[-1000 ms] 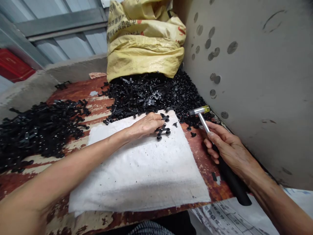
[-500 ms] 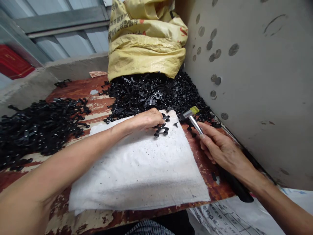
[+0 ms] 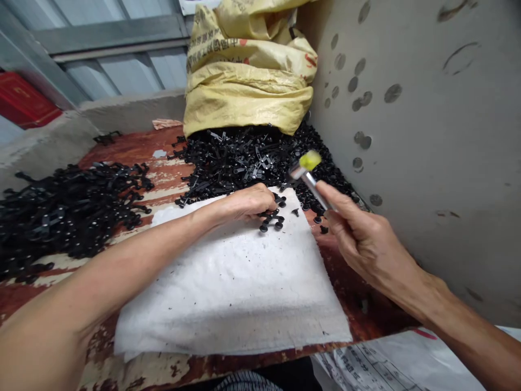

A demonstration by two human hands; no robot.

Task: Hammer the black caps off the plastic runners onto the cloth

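My right hand (image 3: 364,236) grips a small hammer (image 3: 310,184) with a metal shaft and a yellow striking face; its head is raised and a little blurred. My left hand (image 3: 253,201) is closed at the far edge of a white cloth (image 3: 244,293). From its fingertips protrude black jointed pieces (image 3: 272,221) with round disc-like ends, partly hidden by the fingers. Just right of them, a small black stud-like piece (image 3: 295,212) lies loose on the cloth.
A heap of black parts (image 3: 244,157) spills from a yellow woven sack (image 3: 248,103) behind the cloth. Another dark pile (image 3: 73,212) covers the left of the worn red-brown table (image 3: 163,176). A pale spotted panel (image 3: 423,152) borders the right side.
My right hand has lifted the hammer, and its head has moved up and left. The left hand stays at the black pieces. The view has shifted slightly.
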